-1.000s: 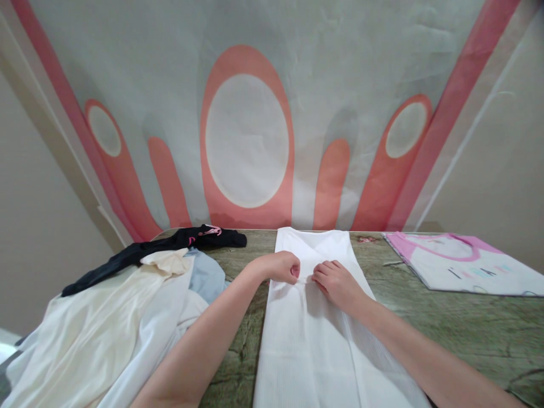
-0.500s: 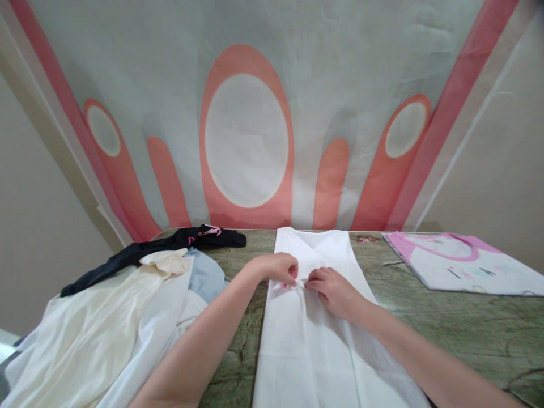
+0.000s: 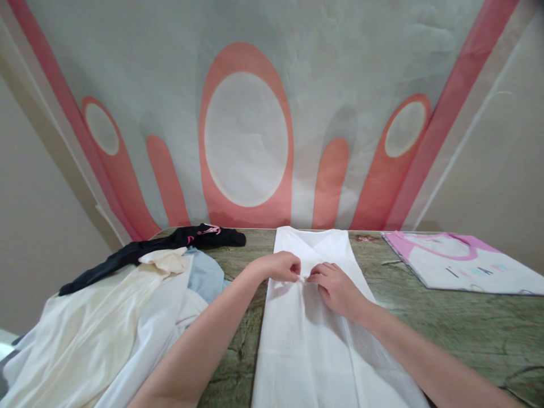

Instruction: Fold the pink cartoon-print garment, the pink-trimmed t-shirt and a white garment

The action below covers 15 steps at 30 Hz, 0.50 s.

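A white dress [image 3: 293,351] lies lengthwise on the wood-grain table, its V-shaped neckline at the far edge. At its gathered waist both hands meet, close together. My left hand [image 3: 284,266] is closed, its fingertips pinching the fabric there. Just to the right, my right hand [image 3: 334,286] also pinches the waist fabric between thumb and fingers. A small gathered bit of white cloth shows between the two sets of fingertips; whether it is a tie or a fold I cannot tell.
On the left is a heap of clothes: a cream garment [image 3: 93,323], a light blue one [image 3: 206,275] and a black one [image 3: 140,252]. A folded pink-and-white shirt [image 3: 450,266] lies at the right on the table [image 3: 459,334]. Behind stands a grey wall with a pink pattern.
Both hands have shifted very slightly at the waist, the left fingertips a little to the right. They still pinch the dress fabric.
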Each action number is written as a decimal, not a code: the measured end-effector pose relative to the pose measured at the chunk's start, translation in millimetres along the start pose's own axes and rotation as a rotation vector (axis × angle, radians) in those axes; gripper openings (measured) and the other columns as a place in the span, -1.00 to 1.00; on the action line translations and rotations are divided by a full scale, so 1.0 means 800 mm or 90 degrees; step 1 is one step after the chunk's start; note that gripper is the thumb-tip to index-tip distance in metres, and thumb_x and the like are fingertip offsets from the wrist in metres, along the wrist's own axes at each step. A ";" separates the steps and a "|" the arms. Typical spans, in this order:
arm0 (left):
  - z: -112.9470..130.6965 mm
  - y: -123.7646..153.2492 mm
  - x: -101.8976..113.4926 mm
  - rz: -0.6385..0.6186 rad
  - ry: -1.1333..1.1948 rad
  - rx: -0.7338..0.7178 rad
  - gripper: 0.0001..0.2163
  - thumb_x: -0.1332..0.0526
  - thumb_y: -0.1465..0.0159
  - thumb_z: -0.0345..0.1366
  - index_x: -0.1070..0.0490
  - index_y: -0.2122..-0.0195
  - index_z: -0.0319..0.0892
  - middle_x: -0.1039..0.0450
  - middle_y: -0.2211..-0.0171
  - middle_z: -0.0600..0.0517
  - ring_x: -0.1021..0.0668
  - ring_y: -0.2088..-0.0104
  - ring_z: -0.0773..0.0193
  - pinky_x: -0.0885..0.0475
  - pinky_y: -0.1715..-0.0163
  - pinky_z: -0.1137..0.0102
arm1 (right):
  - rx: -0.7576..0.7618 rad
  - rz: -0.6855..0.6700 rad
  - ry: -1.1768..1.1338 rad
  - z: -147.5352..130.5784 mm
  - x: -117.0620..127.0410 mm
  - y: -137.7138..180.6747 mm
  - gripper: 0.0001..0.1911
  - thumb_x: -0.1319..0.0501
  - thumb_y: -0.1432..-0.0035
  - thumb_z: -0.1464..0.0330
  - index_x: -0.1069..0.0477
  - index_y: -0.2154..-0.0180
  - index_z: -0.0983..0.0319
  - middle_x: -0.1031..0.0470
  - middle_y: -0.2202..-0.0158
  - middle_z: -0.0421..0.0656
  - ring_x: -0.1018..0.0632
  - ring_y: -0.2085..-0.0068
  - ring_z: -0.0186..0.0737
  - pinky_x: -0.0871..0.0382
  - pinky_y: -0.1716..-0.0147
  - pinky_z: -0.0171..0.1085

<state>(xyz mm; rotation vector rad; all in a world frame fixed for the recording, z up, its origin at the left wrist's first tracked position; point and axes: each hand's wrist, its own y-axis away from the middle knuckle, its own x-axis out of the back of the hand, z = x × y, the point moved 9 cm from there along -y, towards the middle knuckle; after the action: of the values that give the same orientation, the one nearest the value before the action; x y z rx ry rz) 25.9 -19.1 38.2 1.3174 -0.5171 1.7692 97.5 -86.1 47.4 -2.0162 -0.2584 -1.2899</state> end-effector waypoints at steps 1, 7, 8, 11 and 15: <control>0.000 -0.001 0.000 0.006 0.008 0.002 -0.86 -0.18 -0.04 -0.35 -0.42 0.35 -0.22 -0.45 0.44 0.08 -0.45 0.45 0.36 -0.26 0.49 0.54 | 0.010 0.003 -0.003 -0.004 0.001 0.000 -0.60 -0.04 0.01 0.66 -0.45 0.20 0.21 -0.40 0.28 -0.11 -0.36 0.22 -0.18 -0.21 0.21 -0.18; -0.001 -0.002 -0.004 -0.004 0.094 0.017 -0.87 -0.08 -0.14 -0.36 -0.42 0.40 -0.22 -0.44 0.58 0.11 -0.48 0.53 0.39 -0.30 0.50 0.57 | 0.060 -0.046 -0.007 -0.018 -0.009 0.002 -0.67 -0.05 -0.05 0.61 -0.47 0.27 0.19 -0.37 0.35 -0.13 -0.34 0.26 -0.20 -0.22 0.27 -0.21; -0.002 -0.003 0.001 0.020 0.088 0.015 -0.85 -0.06 -0.16 -0.37 -0.42 0.40 -0.22 -0.45 0.57 0.11 -0.49 0.52 0.39 -0.31 0.48 0.56 | 0.064 -0.049 -0.008 -0.018 -0.010 0.002 -0.70 -0.05 -0.06 0.61 -0.48 0.32 0.20 -0.37 0.37 -0.13 -0.34 0.27 -0.20 -0.22 0.28 -0.21; -0.012 -0.004 0.017 0.102 0.048 0.032 -0.83 -0.04 -0.17 -0.41 -0.42 0.33 -0.22 -0.49 0.42 0.04 -0.51 0.37 0.32 -0.35 0.33 0.51 | 0.063 -0.032 -0.013 -0.018 -0.007 0.002 -0.69 -0.03 -0.05 0.62 -0.48 0.37 0.22 -0.37 0.37 -0.12 -0.34 0.26 -0.20 -0.22 0.27 -0.21; -0.029 -0.006 0.024 0.188 0.001 0.080 -0.73 0.02 -0.17 -0.48 -0.35 0.13 -0.27 -0.39 0.09 -0.12 -0.41 0.05 0.21 -0.24 0.03 0.36 | 0.079 -0.037 -0.029 -0.024 -0.006 0.001 -0.65 -0.02 -0.02 0.64 -0.48 0.30 0.20 -0.38 0.34 -0.12 -0.35 0.25 -0.21 -0.24 0.26 -0.21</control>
<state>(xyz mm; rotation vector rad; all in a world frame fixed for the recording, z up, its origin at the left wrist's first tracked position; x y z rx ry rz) 14.7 8.2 46.5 1.3802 -0.6344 2.0737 82.1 -98.7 47.7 -1.9472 -0.4117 -1.2340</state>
